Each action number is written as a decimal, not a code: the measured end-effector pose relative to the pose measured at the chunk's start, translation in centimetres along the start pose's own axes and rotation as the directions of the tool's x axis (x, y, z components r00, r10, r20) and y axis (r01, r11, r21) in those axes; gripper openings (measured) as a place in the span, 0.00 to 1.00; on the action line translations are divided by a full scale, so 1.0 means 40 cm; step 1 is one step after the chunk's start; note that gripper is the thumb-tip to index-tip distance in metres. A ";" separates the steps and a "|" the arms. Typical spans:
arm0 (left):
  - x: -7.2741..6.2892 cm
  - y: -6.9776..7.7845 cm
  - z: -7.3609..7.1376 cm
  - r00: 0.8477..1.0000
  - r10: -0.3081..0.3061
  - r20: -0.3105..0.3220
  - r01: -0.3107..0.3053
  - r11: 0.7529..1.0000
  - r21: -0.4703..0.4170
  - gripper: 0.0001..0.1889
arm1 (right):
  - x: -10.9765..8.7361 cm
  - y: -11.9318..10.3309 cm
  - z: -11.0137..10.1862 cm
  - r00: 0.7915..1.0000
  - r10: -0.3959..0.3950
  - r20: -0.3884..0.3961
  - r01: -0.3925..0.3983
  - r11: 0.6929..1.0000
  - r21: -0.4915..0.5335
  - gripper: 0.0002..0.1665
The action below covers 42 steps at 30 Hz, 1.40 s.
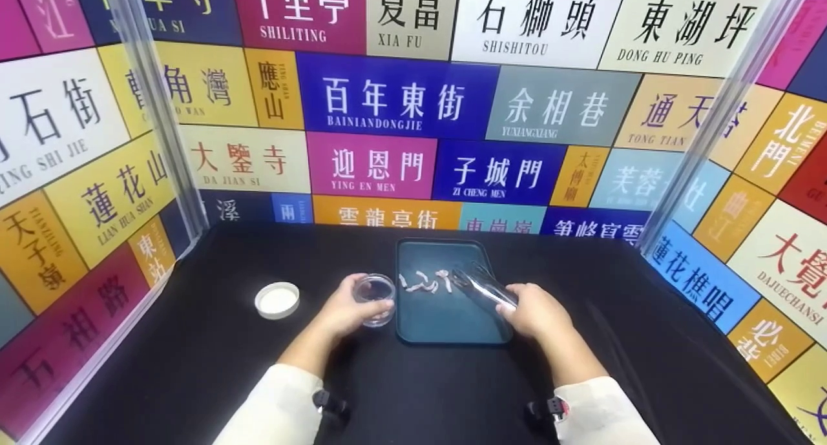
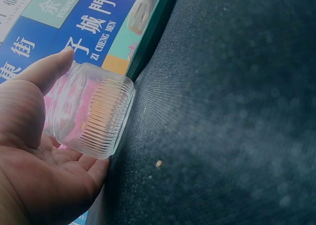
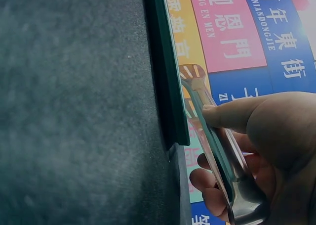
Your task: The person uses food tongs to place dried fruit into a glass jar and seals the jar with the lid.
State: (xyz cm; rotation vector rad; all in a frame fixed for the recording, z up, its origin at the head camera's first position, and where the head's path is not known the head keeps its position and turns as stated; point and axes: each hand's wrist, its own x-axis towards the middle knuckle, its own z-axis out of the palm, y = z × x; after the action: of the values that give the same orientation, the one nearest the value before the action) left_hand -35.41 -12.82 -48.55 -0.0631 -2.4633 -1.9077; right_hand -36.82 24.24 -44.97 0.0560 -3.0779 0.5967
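My left hand (image 1: 342, 309) grips a clear glass jar (image 1: 374, 289) by its side, at the left edge of a dark teal tray (image 1: 446, 322). The jar looks uncovered, and its ribbed wall shows in the left wrist view between thumb and fingers. Across the tray, my right hand (image 1: 539, 310) holds metal tongs (image 1: 488, 289) by their handle end, thumb on one arm and fingers round the other. The tongs' tips are over the tray, beside several small pale curled pieces (image 1: 426, 281). Whether the tips pinch a piece is too small to tell.
A round white lid (image 1: 277, 300) lies on the black tablecloth (image 1: 219, 341), left of my left hand. Behind and at both sides stand walls (image 1: 394, 103) covered in coloured name panels, with clear upright strips at the corners.
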 end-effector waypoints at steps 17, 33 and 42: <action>-0.001 0.006 0.004 1.000 0.022 0.003 -0.022 0.999 -0.024 0.47 | 0.000 -0.005 0.006 0.999 0.000 -0.042 0.000 1.000 -0.006 0.26; -0.003 0.004 0.000 1.000 0.013 0.007 -0.013 1.000 -0.006 0.47 | -0.002 -0.014 0.005 0.997 -0.010 -0.082 0.011 1.000 0.015 0.22; -0.003 0.003 0.001 1.000 0.007 0.010 -0.007 1.000 -0.018 0.48 | -0.017 -0.053 -0.013 0.994 -0.028 -0.103 0.031 0.999 0.025 0.24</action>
State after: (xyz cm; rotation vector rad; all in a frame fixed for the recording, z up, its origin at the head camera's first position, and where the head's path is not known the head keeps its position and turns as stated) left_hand -35.28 -12.75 -48.44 -0.0825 -2.4490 -1.9321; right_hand -36.07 22.50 -43.70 0.0682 -2.9648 0.6185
